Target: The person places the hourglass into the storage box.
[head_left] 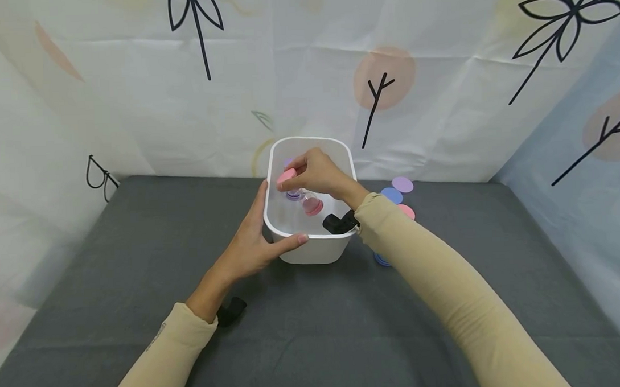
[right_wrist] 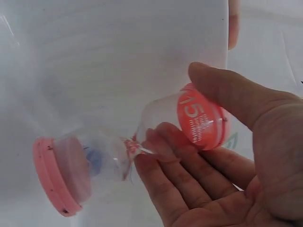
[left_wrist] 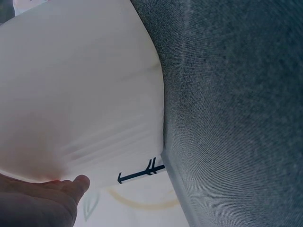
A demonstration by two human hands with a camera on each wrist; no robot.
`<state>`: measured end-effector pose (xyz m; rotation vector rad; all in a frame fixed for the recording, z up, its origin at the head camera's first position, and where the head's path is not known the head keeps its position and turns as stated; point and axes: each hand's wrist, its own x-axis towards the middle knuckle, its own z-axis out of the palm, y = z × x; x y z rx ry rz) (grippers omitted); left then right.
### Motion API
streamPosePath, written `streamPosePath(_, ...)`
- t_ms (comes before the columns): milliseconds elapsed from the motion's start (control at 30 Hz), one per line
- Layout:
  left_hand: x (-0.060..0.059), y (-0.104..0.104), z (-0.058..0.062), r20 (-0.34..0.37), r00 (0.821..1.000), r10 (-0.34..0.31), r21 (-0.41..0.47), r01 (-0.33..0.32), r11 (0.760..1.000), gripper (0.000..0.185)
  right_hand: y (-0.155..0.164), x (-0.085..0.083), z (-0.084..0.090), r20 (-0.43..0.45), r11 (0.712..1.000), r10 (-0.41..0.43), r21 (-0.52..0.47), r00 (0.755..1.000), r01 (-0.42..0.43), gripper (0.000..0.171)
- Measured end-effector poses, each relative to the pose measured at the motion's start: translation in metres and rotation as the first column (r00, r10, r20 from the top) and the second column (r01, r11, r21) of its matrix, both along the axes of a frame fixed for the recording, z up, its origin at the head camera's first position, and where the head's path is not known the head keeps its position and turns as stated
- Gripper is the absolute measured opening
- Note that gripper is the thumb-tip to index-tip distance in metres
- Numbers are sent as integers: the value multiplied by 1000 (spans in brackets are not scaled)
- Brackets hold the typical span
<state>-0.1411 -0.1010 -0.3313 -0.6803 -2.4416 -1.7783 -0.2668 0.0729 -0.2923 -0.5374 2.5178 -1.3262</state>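
A sand timer (right_wrist: 109, 156) with clear bulbs and pink end caps, one marked 15, is tilted inside the white bin (head_left: 317, 250). My right hand (head_left: 314, 173) reaches over the bin and grips the timer's upper end, the thumb on the pink cap and the fingers under the clear bulb. Deeper in the bin, partly behind that hand, is a purple-capped timer (head_left: 293, 195). My left hand (head_left: 247, 244) rests against the bin's near left corner with fingers straight along the side and the thumb stretched across the front; its fingertips (left_wrist: 81, 182) touch the outer wall.
Right of the bin stand more timers with purple (head_left: 402, 184), blue (head_left: 392, 195) and pink (head_left: 407, 211) tops, partly behind my right sleeve (head_left: 435, 269). Another blue piece (head_left: 381, 260) shows below it. A patterned cloth backdrop (head_left: 306, 91) rises behind the grey table (head_left: 137, 251).
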Motion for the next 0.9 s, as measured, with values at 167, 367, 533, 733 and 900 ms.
streamPosePath(167, 6, 1, 11, 0, 1000, -16, 7, 16, 1000, 109, -2, -1, -2, -6, 996, 10, 93, 1000, -9, 44)
streamPosePath(367, 6, 1, 11, -10, 1000, -10, -5, 10, 1000, 109, -1, -4, -5, -22, 986, 12, 165, 1000, -8, 48)
streamPosePath(533, 5, 1, 10, -22, 1000, -13, -2, 13, 1000, 109, -1, -6, -6, -19, 986, 7, 167, 1000, -4, 51)
streamPosePath(733, 5, 1, 10, -30, 999, -17, 3, 17, 1000, 108, -3, -7, -7, -13, 985, 4, 170, 1000, -2, 50)
streamPosePath(900, 5, 1, 11, -25, 999, -20, 4, 20, 1000, 108, -3, -8, -7, -13, 985, 8, 175, 1000, -6, 49)
